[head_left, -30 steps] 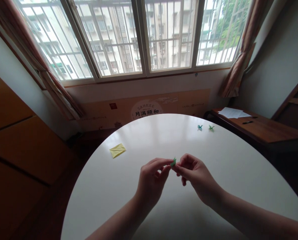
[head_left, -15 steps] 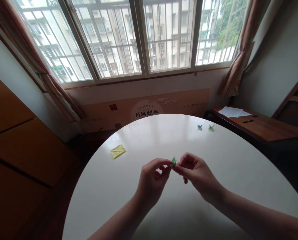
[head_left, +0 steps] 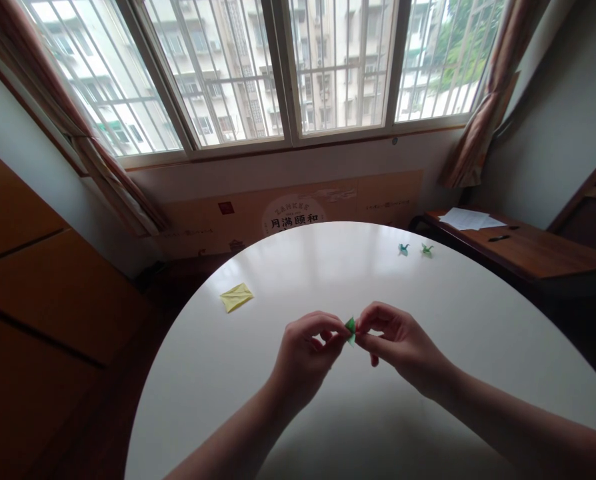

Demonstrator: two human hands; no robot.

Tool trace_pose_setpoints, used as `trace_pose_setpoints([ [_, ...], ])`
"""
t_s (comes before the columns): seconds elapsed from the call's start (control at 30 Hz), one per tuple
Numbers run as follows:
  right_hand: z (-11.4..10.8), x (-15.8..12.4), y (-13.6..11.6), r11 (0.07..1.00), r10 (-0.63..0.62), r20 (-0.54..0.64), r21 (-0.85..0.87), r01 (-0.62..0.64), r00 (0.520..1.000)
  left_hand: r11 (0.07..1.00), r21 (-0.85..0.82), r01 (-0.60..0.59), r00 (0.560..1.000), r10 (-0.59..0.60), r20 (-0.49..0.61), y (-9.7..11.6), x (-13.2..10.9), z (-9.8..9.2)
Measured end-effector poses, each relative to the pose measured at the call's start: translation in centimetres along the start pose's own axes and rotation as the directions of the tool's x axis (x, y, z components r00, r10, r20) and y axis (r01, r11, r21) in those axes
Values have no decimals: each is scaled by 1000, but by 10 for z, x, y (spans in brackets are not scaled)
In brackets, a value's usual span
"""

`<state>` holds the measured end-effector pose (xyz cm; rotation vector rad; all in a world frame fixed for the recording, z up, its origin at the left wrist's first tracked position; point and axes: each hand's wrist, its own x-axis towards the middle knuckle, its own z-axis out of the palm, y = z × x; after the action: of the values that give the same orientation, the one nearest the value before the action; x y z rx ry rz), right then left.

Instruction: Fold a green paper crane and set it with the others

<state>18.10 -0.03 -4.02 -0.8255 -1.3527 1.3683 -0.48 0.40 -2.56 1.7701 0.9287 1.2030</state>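
My left hand and my right hand meet above the middle of the round white table. Both pinch a tiny folded green paper piece between thumb and fingertips, one from each side. The other fingers of both hands are curled in. Most of the green paper is hidden by my fingertips.
A folded yellow paper lies on the table's left part. Two small folded paper figures, one teal and one green, sit near the far right edge. A wooden desk with white sheets and a pen stands to the right, under the window.
My hands have lifted slightly and closed in on each other. The green paper has turned a little between my fingertips.
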Motion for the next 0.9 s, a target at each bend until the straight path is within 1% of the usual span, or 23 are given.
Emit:
trace_pose_setpoints([
  [0.1,-1,0,1,999,5,9,35,-5,1000,1000,16,-27,1000,27,-7,3,2,0],
  [0.23,-4,-1,3,999,36,30,10,-36,999,994,82,-69,998,69,1,6,3,2],
  [0.33,-5,-1,4,999,33,23,-17,-33,999,995,77,-55,998,56,-6,7,3,3],
  [0.43,-5,0,3,999,21,17,-47,-20,1000,999,44,19,999,-18,-32,5,2,3],
  [0.53,-4,0,0,997,8,1,-74,-8,1000,990,-9,138,989,-138,-42,3,1,2],
  [0.63,-5,-1,-1,996,-8,-11,-89,7,1000,943,-171,284,959,-283,30,3,3,0],
  [0.73,-5,-1,-2,995,-17,-13,-96,16,1000,846,-321,426,904,-407,127,4,6,-2],
  [0.8,-4,-1,-2,994,-24,-26,-107,21,999,816,-321,481,877,-447,176,6,7,-3],
  [0.9,-3,-1,-2,988,-54,-47,-150,46,997,836,-221,503,861,-461,216,7,8,-3],
])
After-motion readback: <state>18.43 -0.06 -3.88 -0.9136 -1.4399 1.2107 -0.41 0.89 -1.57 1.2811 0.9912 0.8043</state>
